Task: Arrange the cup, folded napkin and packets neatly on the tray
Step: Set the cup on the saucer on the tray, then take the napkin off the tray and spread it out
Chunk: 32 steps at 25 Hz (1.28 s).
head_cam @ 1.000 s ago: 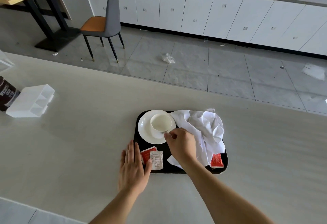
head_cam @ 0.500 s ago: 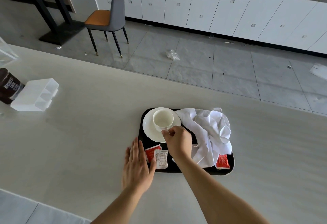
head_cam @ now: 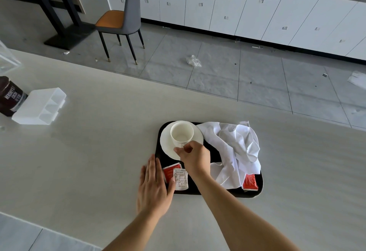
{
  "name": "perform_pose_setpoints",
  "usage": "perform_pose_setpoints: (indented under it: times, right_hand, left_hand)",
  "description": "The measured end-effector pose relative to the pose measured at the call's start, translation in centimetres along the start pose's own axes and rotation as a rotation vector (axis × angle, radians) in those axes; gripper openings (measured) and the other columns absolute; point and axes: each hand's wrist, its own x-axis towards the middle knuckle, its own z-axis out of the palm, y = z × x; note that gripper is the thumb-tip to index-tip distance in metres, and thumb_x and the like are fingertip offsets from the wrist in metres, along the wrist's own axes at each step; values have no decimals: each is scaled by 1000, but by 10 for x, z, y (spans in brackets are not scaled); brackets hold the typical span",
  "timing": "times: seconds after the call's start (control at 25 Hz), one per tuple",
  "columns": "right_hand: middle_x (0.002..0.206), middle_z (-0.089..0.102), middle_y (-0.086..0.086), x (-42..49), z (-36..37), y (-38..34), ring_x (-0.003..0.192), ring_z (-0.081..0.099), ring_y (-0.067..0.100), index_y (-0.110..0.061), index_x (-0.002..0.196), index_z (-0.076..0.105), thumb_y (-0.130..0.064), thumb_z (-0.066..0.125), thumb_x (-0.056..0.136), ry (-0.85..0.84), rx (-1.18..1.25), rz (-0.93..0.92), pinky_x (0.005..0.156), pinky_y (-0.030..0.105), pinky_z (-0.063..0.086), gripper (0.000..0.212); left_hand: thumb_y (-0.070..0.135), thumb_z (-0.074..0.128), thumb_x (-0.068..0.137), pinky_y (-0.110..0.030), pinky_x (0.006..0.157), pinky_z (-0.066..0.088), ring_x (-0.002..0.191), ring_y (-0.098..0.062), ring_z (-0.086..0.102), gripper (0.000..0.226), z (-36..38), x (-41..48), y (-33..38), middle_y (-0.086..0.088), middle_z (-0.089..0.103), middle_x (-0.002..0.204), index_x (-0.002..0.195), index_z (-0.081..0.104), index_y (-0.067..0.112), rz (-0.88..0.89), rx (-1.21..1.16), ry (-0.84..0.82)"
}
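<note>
On the saucer (head_cam: 168,147), cup (head_cam: 181,134) still right-hand-gripped (head_cam: 195,156).

Left hand (head_cam: 153,186) lay flat, palm down, fingers together and extended forward, thumb splayed right. Right hand (head_cam: 195,156) reached further forward, knuckles up, fingers curled into a pinch, thumb meeting fingertips. Both forearms bare, angled in from below.

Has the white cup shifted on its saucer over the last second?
Yes. The cup now sits nearer the saucer's far rim, where it was more central, with the right hand at its handle.
</note>
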Motion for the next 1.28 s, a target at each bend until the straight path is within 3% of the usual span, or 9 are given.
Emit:
perform_pose_setpoints:
  times: [0.16, 0.36, 0.48, 0.64, 0.76, 0.84, 0.92, 1.16, 1.28]
  right_hand:
    - [65, 66, -9, 0, 0, 2, 64, 62, 6, -26, 61, 55, -40, 79, 76, -25, -24, -31, 56, 19, 41, 31]
    - [80, 66, -8, -7, -21, 3, 74, 61, 8, -19, 80, 64, -41, 81, 73, -46, -131, -124, 65, 20, 45, 28]
    - [79, 64, -10, -18, -71, 17, 70, 61, 5, -21, 82, 67, -36, 80, 75, 70, -165, -232, 62, 17, 46, 21]
    - [78, 65, -10, -16, -150, 42, 68, 64, 6, -23, 82, 69, -22, 78, 78, 249, -207, -276, 60, 18, 47, 10]
    - [84, 66, -8, -5, -179, 55, 77, 65, 18, -24, 86, 70, -25, 77, 79, 278, -296, -239, 61, 29, 49, 10]
    - [99, 64, -10, 3, -185, 64, 93, 60, 18, -29, 101, 68, -41, 73, 80, 244, -414, -214, 62, 30, 46, 24]
    - [114, 59, -9, 10, -185, 73, 107, 53, 20, -36, 119, 60, -55, 68, 79, 133, -549, -151, 66, 31, 45, 46]
    - [127, 54, 1, 23, -181, 81, 104, 60, 26, -37, 136, 45, -63, 66, 75, -109, -580, -29, 79, 33, 49, 70]
    - [139, 47, -3, 23, -182, 84, 109, 60, 23, -40, 140, 39, -64, 73, 66, -159, -569, -59, 78, 32, 47, 85]
  left_hand:
    - [53, 30, 91, -41, 119, 16, 145, -26, 24, 80, 0, 0, -1, -16, 16, 160, 149, 18, 0, 3, -9, -4]
    - [58, 22, 90, -40, 121, 12, 147, -23, 16, 82, -2, -1, -2, -13, 11, 161, 151, 14, 2, 5, -52, -7]
    - [61, 18, 90, -35, 121, 10, 148, -19, 12, 83, -10, 0, -6, -8, 9, 162, 152, 9, 8, -2, -149, -32]
    - [43, 46, 95, -37, 116, 25, 145, -22, 24, 70, -24, 3, -5, -9, 23, 159, 152, 19, 12, -73, -262, -29]
    - [19, 68, 82, -44, 94, 46, 117, -30, 54, 53, -38, 5, 16, -8, 56, 128, 133, 52, 12, 5, -206, 92]
    - [14, 70, 76, -41, 79, 50, 93, -27, 61, 34, -42, 6, 40, -1, 62, 103, 110, 66, 17, 132, -235, 153]
    - [19, 70, 79, -37, 75, 51, 86, -23, 62, 25, -48, 10, 71, 2, 63, 94, 103, 68, 18, 245, -287, 133]
    - [49, 57, 83, -33, 82, 50, 105, -22, 54, 60, -43, 42, 160, -2, 47, 124, 135, 41, 24, 364, -194, -93]
    - [59, 60, 76, -39, 80, 53, 111, -31, 54, 84, -35, 56, 177, -9, 19, 151, 143, 24, 25, 369, -84, -189]
